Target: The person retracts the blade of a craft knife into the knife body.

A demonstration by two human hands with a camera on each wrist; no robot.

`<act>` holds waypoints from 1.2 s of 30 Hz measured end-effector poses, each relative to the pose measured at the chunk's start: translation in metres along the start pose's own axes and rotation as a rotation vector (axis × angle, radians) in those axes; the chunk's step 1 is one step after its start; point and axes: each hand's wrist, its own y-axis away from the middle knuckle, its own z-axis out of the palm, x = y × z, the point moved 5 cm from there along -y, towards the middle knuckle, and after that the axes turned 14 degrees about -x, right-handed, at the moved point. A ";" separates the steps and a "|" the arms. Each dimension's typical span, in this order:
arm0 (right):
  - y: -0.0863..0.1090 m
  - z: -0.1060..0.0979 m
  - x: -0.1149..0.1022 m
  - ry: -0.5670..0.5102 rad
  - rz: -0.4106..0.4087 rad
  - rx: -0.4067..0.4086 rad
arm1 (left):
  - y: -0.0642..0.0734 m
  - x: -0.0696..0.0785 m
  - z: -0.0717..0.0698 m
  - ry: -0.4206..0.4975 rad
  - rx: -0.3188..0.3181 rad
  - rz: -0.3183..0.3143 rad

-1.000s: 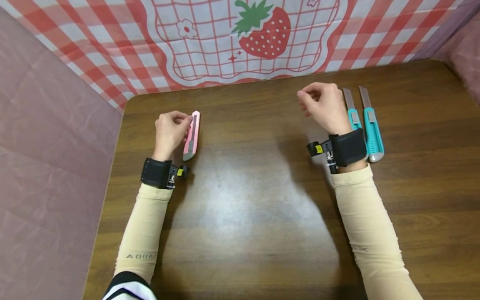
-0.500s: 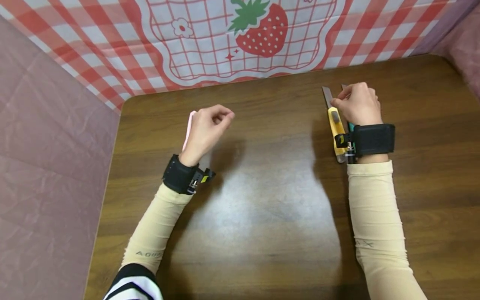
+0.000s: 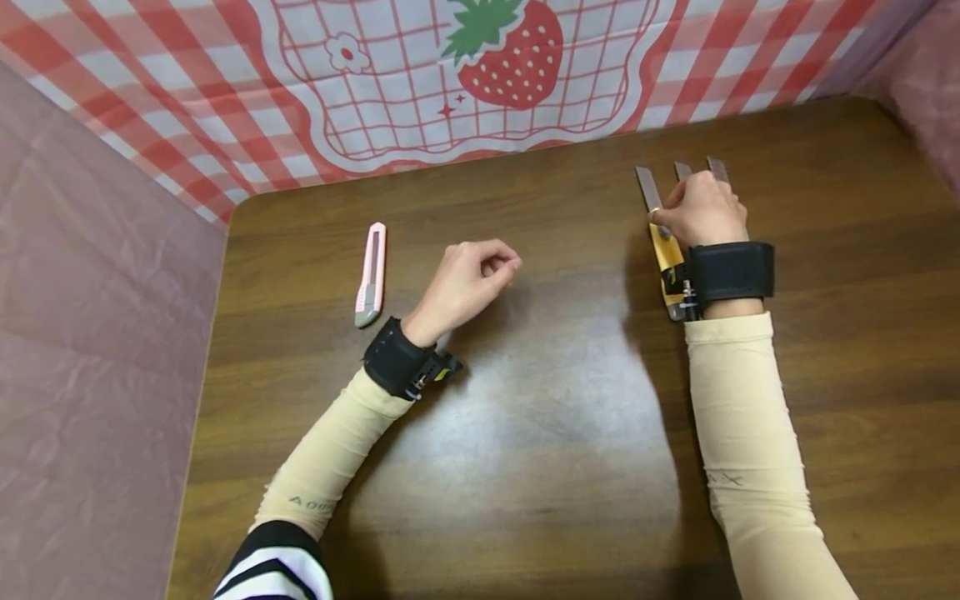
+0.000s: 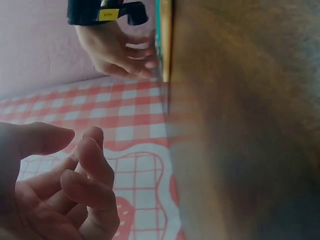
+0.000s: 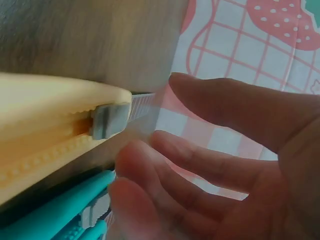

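Head view bright, fairly sharp. Large white glare [image 3: 487, 425] across middle of table [image 3: 555, 517]; light looks overhead. Dark soft shadow [image 3: 356, 508] right of left sleeve [image 3: 330, 454], another left of right sleeve [image 3: 731, 400]. Pink side sheet [image 3: 82, 333] evenly lit. Table dimmer toward bottom edge. Left wrist view dimmer, hazy; table smeared out of focus, right hand [image 4: 112, 52] soft. Right wrist view also veiled, low contrast: yellow cutter [image 5: 40, 120] washed pale, near fingertips [image 5: 131, 202] blurred, wood grain smeared, printed cloth [image 5: 240, 40] milky.
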 end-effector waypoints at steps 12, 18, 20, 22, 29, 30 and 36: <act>-0.012 0.008 0.004 0.057 0.016 -0.045 | -0.001 -0.003 0.004 0.039 -0.044 0.049; -0.016 0.013 0.002 0.076 0.019 -0.089 | -0.001 -0.005 0.002 0.042 -0.048 0.023; -0.016 0.016 0.001 0.076 0.011 -0.101 | 0.000 -0.006 0.002 0.044 -0.054 0.014; -0.016 0.018 0.001 0.061 0.001 -0.117 | 0.001 -0.007 0.001 0.045 -0.055 0.009; -0.014 0.020 0.000 0.036 -0.073 -0.168 | 0.002 -0.010 -0.001 0.041 -0.041 0.006; -0.013 0.019 -0.001 0.044 -0.092 -0.172 | 0.001 -0.010 -0.001 0.043 -0.045 0.002; -0.004 0.015 -0.025 0.016 -0.251 -0.180 | 0.000 -0.012 -0.003 0.055 -0.048 -0.003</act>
